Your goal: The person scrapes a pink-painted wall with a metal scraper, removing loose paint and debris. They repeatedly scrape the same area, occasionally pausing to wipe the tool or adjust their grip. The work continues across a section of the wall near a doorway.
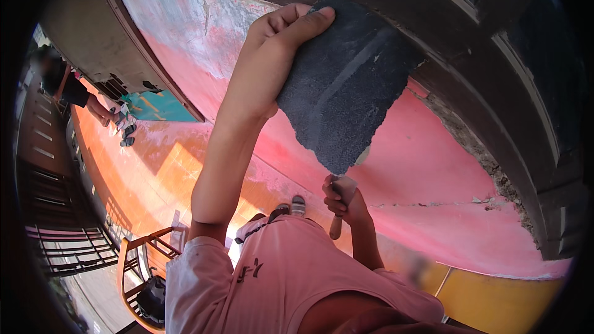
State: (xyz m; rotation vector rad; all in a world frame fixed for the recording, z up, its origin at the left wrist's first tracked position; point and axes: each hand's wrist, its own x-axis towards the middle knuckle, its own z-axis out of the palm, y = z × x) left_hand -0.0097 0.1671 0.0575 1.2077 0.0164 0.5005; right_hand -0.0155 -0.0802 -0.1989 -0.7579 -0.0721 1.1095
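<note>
My left hand is raised and pinches the upper left corner of a torn dark sheet of sandpaper between thumb and fingers. The sheet hangs before a pink painted wall, its ragged lower tip just above my right hand. Lower down, my right hand is closed around a putty knife with a metal blade and a wooden handle. The blade points up, close to the sheet's tip; whether they touch cannot be told. Patches of the wall at the upper left are whitish and worn.
A dark wooden window frame curves along the right, with crumbling plaster at its edge. A wooden chair holding a black bag stands lower left. Another person is far left, near footwear on the orange tiled floor.
</note>
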